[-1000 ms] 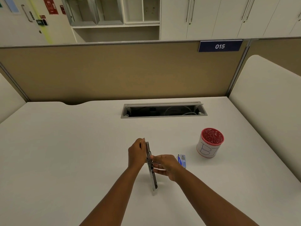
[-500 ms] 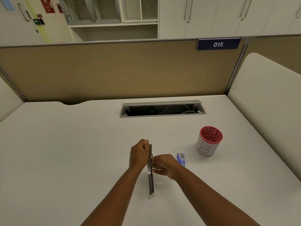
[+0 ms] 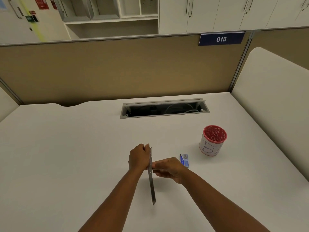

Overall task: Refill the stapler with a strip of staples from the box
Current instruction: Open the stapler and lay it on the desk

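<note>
The left hand [image 3: 138, 157] is closed around the far part of the stapler [image 3: 151, 178], with the fingers wrapped on its left side and the thumb near the top end. The stapler is a thin grey metal piece, seen almost from its edge; it is held above the desk [image 3: 66, 156], and its long free end points toward the near edge and hangs in the air below the two hands. The right hand [image 3: 168, 169] comes from the right side and pinches at the middle of the stapler with its fingertips [image 3: 154, 164] pressed together; something thin and silver seems to be between them, but it is too small to say if it is a strip of staples.

The small blue box of staples [image 3: 184, 160] lies flat on the desk just beside the right hand, on its far right side. It is partly hidden by the hand. Further toward the right edge of the desk stands a white cup with a red rim [image 3: 213, 140], upright, with letters drawn on its wall. Near the far edge, an open grey cable tray [image 3: 164, 108] is set into the desk surface.
</note>
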### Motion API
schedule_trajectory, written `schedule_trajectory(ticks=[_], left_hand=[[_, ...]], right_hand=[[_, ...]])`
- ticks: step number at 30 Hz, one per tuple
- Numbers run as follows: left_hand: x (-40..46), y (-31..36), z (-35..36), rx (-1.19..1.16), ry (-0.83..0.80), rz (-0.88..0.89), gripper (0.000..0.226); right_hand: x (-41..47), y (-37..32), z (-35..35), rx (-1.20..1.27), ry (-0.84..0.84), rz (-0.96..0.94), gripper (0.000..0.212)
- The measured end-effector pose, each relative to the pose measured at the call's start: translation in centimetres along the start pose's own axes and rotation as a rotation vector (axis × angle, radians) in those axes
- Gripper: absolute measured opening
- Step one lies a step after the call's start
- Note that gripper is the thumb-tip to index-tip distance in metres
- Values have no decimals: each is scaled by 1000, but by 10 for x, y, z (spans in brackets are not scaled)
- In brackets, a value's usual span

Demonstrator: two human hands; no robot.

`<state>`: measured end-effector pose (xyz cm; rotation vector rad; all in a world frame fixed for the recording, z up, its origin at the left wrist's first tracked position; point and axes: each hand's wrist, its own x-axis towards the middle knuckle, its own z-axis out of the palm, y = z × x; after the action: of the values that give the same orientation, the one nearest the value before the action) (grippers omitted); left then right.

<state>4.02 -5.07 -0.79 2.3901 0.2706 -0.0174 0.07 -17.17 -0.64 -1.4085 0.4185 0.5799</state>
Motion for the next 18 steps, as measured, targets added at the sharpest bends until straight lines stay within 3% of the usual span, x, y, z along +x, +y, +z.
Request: schedule_trajectory(ticks=[5, 8, 13, 18], left_hand=[[-1, -2, -2, -101, -47, -58, 39], [-1, -8, -5, -316, -105, -157, 36], [0, -20, -9, -482, -99, -273, 33], [1, -24, -8, -661, -124, -390, 35]], right_hand=[[2, 1, -3, 70, 94, -9, 5], [6, 4, -15, 180, 197, -97, 6], [10, 25, -37, -546, 364, -294, 10], [12, 32, -36, -763, 318, -334, 16]])
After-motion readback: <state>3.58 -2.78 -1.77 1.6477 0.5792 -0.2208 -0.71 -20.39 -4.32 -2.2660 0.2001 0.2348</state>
